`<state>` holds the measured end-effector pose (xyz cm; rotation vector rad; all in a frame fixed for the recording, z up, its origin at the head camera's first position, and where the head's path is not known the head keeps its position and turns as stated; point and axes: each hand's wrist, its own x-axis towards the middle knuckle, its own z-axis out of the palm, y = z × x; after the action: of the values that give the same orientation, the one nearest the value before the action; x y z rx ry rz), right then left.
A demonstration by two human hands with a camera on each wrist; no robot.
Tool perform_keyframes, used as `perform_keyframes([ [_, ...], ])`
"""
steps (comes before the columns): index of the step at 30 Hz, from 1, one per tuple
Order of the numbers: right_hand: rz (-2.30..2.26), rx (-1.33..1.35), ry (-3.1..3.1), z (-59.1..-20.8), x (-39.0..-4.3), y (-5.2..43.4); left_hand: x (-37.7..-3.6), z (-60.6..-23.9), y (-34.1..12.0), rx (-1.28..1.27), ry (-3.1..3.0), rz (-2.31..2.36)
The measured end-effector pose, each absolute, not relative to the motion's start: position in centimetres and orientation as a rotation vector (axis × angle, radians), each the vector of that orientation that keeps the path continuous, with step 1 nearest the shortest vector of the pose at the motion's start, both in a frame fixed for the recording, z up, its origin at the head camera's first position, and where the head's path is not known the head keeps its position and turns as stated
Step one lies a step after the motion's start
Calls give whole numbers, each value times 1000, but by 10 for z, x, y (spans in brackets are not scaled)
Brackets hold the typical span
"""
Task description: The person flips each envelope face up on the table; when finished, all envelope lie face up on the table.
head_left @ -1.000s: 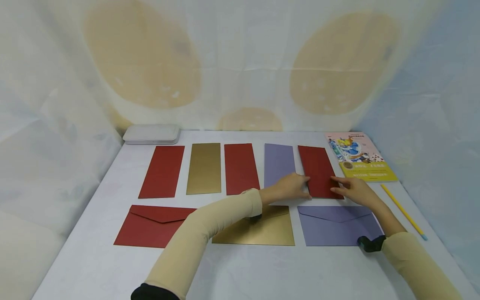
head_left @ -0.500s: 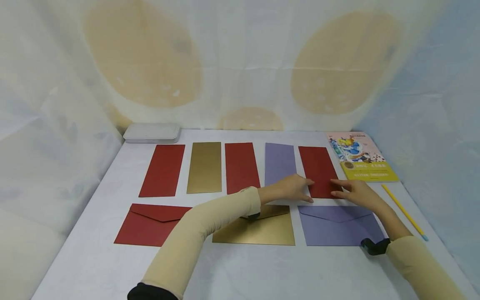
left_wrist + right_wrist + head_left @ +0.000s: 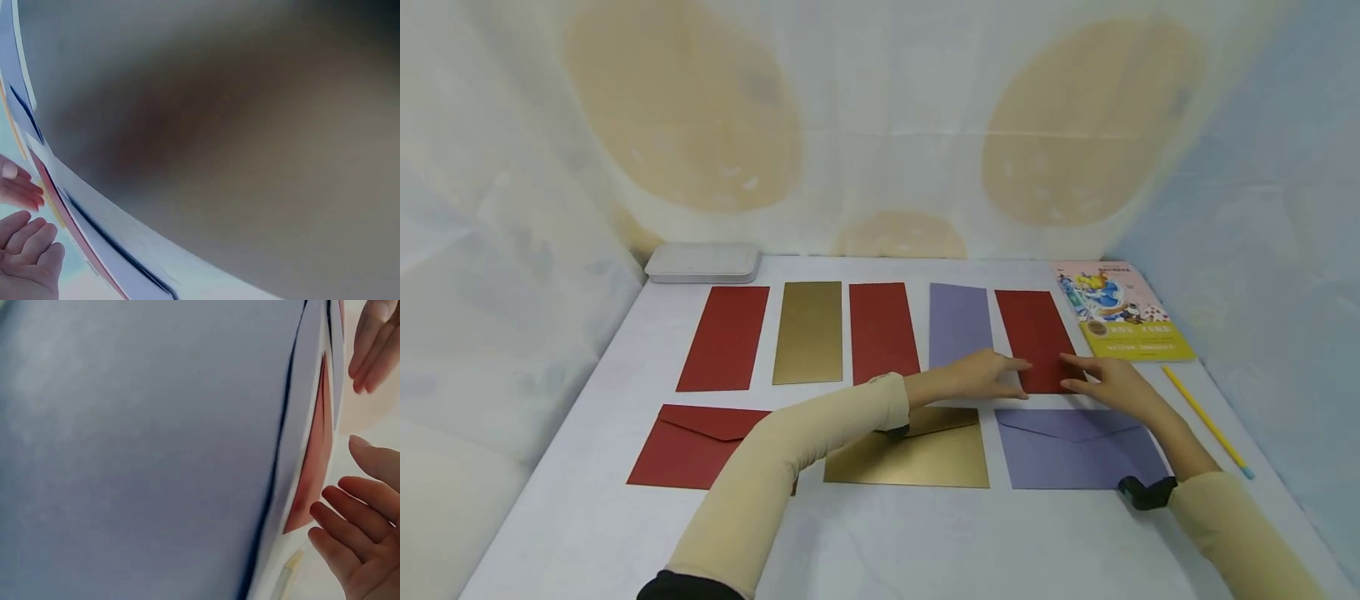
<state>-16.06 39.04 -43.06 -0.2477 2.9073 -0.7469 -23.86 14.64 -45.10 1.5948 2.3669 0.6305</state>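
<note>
The red card at the right end of the top row lies flat on the white table. Call it the middle of the clock. The L hand is at 8 o'clock, the R hand at 4 o'clock. Both hands' fingers are loose & apart, gripping nothing; tips are over the card's sides, but can't tell if they touch it.

The purple card is at 9 o'clock, part hidden by the L hand. The purple envelope is nr 6 o'clock, the book btwn 2 & 3, the yellow pencil at 4, past the R hand.

What could go wrong, I think: if one hand pushes harder, the card could turn crooked or slide into the purple card. Thin paper may bend if squeezed from both sides. The L sleeve hangs across the gold envelope; if it's low, it could drag it. The black wrist cam nr the purple envelope's low right corner could catch it too.
</note>
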Motion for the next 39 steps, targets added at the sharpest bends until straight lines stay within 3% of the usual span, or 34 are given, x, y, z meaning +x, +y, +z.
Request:
perform_keyframes([
  [7,-780,-270,2947,-420,-161,380,-232,-445,120,1594,2333,651],
  [20,-864,-442,2808,-417,-185,325,-262,-447,67,1345,2544,645],
  [39,-887,-470,2868,-439,-204,289,-254,-456,72,1127,2757,386],
])
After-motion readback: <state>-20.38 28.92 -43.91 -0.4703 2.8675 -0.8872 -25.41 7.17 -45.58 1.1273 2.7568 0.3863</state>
